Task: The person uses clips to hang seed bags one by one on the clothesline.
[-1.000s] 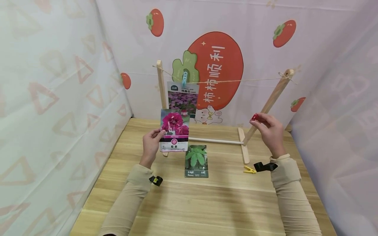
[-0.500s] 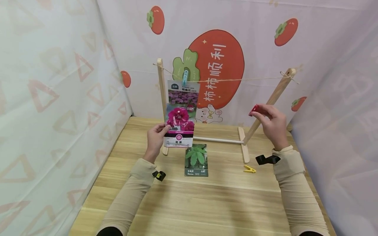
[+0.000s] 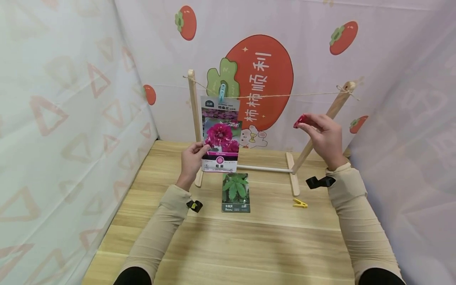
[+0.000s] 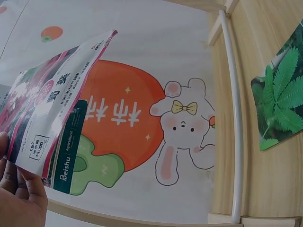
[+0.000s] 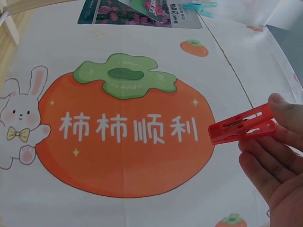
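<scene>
My left hand (image 3: 192,163) pinches a seed packet with a magenta flower (image 3: 221,146) by its left edge, thumb in front. The packet is upright and overlaps, in the head view, another seed packet (image 3: 219,103) that a light-blue clothespin (image 3: 222,93) fixes to the string (image 3: 278,95). My right hand (image 3: 324,138) is raised in front of the right wooden post and holds a red clothespin (image 5: 241,126) between thumb and fingers. Its jaws point left, away from the palm, apart from the string. A green-leaf seed packet (image 3: 236,193) lies flat on the table.
The string runs between two wooden posts, left (image 3: 194,111) and right (image 3: 329,114), joined low down by a white rod (image 3: 265,169). A yellow clothespin (image 3: 300,203) lies on the table (image 3: 228,245) near the right foot. A printed cloth (image 3: 160,47) stands behind.
My left hand has moved the flower packet up and to the right, covering more of the hanging packet. My right hand has risen and shifted slightly left with the red clothespin.
</scene>
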Demonstrator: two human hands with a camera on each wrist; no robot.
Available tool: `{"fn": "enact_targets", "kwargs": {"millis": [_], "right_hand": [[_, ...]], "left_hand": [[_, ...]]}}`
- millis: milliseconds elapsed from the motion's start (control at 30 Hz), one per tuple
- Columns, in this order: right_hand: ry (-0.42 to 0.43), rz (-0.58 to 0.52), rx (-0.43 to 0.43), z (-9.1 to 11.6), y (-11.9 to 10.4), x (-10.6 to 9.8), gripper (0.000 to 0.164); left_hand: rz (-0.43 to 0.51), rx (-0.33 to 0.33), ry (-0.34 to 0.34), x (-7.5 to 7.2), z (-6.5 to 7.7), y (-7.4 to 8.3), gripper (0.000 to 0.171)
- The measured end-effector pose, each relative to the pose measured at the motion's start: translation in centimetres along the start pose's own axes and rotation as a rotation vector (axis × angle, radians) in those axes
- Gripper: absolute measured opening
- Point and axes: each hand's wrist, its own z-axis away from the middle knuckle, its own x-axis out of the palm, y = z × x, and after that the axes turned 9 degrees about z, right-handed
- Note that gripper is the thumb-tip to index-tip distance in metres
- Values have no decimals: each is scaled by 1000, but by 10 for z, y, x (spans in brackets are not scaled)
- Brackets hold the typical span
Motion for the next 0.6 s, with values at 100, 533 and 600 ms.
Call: {"fn": "enact_targets", "kwargs": {"millis": [100, 533, 600], "right_hand": [[10, 11, -4, -6, -2, 0, 25], [23, 9, -94, -36, -12, 6, 18], [37, 0, -95, -41, -16, 9, 18]], "left_hand": [[6, 21, -4, 1, -5, 4, 26], [55, 66, -32, 21, -9, 14, 25], [46, 63, -35, 25, -10, 14, 25]]}}
